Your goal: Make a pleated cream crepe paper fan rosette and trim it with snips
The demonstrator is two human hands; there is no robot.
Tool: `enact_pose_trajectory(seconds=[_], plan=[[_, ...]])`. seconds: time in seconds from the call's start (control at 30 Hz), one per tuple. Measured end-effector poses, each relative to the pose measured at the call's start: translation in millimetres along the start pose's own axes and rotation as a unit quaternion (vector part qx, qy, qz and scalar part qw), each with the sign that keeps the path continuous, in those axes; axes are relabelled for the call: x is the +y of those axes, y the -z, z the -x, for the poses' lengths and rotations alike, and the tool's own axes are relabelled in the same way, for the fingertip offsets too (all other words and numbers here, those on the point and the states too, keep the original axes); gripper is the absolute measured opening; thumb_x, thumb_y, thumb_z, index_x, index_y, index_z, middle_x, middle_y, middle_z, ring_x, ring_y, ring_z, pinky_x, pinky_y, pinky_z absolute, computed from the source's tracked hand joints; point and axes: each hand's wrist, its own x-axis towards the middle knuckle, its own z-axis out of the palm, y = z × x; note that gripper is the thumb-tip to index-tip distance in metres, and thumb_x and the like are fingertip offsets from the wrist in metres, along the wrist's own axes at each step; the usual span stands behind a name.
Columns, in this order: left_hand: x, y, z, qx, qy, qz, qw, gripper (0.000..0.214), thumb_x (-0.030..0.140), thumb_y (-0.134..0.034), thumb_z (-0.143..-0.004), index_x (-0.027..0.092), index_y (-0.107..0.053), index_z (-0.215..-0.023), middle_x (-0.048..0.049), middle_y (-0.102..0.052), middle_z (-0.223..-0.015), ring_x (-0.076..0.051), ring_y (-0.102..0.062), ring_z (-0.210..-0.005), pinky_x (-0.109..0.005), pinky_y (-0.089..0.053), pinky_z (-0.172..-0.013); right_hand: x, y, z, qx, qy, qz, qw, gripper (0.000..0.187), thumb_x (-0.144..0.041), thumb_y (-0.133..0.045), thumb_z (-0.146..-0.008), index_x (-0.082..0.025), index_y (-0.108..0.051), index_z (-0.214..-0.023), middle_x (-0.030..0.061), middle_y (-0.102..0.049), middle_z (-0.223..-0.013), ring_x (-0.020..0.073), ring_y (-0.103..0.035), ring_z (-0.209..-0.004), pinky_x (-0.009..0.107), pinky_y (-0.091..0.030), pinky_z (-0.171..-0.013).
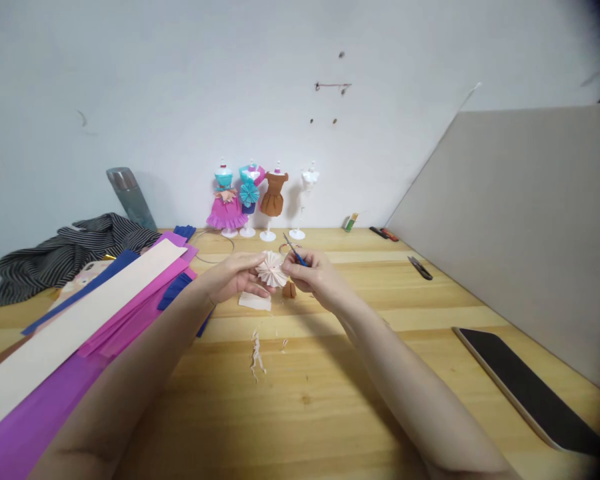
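Note:
My left hand (240, 275) holds a pale pink pleated paper rosette (271, 269) by its left side, fingers spread behind and under it. At the rosette's right edge, my right hand (310, 272) pinches with thumb and finger. The same hand keeps slim blue-handled scissors (298, 255), their dark tip pointing up and left. Beneath the hands lie a pale paper piece (255, 301) and a small brown folded piece (289, 289). Thin pale paper scraps (257, 357) are scattered nearer me on the table (310, 420).
Mini dress forms in paper outfits (274, 193) and a bare white one (310, 180) line the wall. Crepe paper strips (105, 313), striped cloth (75, 250) and a flask (130, 197) occupy the left. Snips (420, 268) and a dark-screened device (525, 387) lie right, beside a panel (520, 220).

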Motion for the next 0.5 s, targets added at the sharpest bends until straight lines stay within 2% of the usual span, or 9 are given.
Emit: enact_pose_trajectory(seconds=[0.13, 0.23, 0.3, 0.4, 0.47, 0.5], plan=[[-4.5, -3.0, -3.2, 0.058, 0.012, -0.04, 0.997, 0.039, 0.039, -0.079, -0.062, 0.008, -0.069, -0.083, -0.0105, -0.07, -0.073, -0.014, -0.063, -0.06, -0.027, -0.054, -0.062, -0.2, -1.5, -0.5, 0.0, -0.011, -0.023, 1.0, 0.032, -0.041, -0.066, -0.067, -0.019, -0.045, -0.06, -0.01, -0.029, -0.044, 0.0036, -0.021, -0.037, 0.021, -0.011, -0.038], [-5.4, -4.8, -2.9, 0.083, 0.014, -0.082, 0.993, 0.041, 0.043, -0.079, -0.059, 0.008, -0.07, -0.079, -0.0091, -0.069, -0.07, -0.012, -0.061, -0.058, -0.024, -0.052, -0.058, 1.1, 0.7, -2.6, 0.033, -0.015, -0.029, 0.999, 0.028, -0.041, -0.064, -0.067, -0.019, -0.047, -0.063, -0.0109, -0.026, -0.043, 0.0045, -0.018, -0.037, 0.023, -0.01, -0.04], [-4.8, -4.4, -1.6, 0.091, 0.014, -0.1, 0.991, 0.039, 0.043, -0.079, -0.06, 0.008, -0.071, -0.076, -0.0081, -0.068, -0.068, -0.011, -0.06, -0.057, -0.022, -0.051, -0.058, 1.5, 4.8, -4.6, 0.059, -0.008, 0.004, 0.998, 0.025, -0.041, -0.061, -0.068, -0.019, -0.049, -0.065, -0.0106, -0.025, -0.044, 0.0056, -0.019, -0.039, 0.023, -0.012, -0.041], [-4.7, -1.0, 1.0, 0.097, 0.026, -0.12, 0.988, 0.036, 0.041, -0.078, -0.062, 0.008, -0.072, -0.075, -0.0074, -0.068, -0.067, -0.01, -0.06, -0.057, -0.021, -0.051, -0.057, 0.3, 15.8, -6.5, 0.077, 0.032, 0.128, 0.988, 0.023, -0.038, -0.057, -0.071, -0.019, -0.047, -0.063, -0.0074, -0.032, -0.05, 0.0077, -0.028, -0.045, 0.024, -0.021, -0.046], [-6.3, 3.6, 3.3, 0.099, 0.044, -0.13, 0.986, 0.036, 0.039, -0.078, -0.063, 0.007, -0.072, -0.078, -0.0078, -0.069, -0.067, -0.011, -0.061, -0.058, -0.021, -0.051, -0.058, 0.1, 26.8, -6.6, 0.035, 0.04, 0.258, 0.965, 0.021, -0.034, -0.056, -0.072, -0.018, -0.048, -0.06, -0.005, -0.039, -0.054, 0.0092, -0.035, -0.051, 0.025, -0.026, -0.051], [-7.7, 6.5, 4.8, 0.101, 0.055, -0.133, 0.984, 0.036, 0.039, -0.078, -0.062, 0.007, -0.072, -0.078, -0.0083, -0.069, -0.067, -0.012, -0.062, -0.058, -0.022, -0.052, -0.058, 1.2, 33.1, -6.3, -0.005, 0.026, 0.323, 0.946, 0.02, -0.032, -0.057, -0.071, -0.018, -0.049, -0.059, -0.0043, -0.042, -0.054, 0.0098, -0.037, -0.052, 0.025, -0.027, -0.052]])
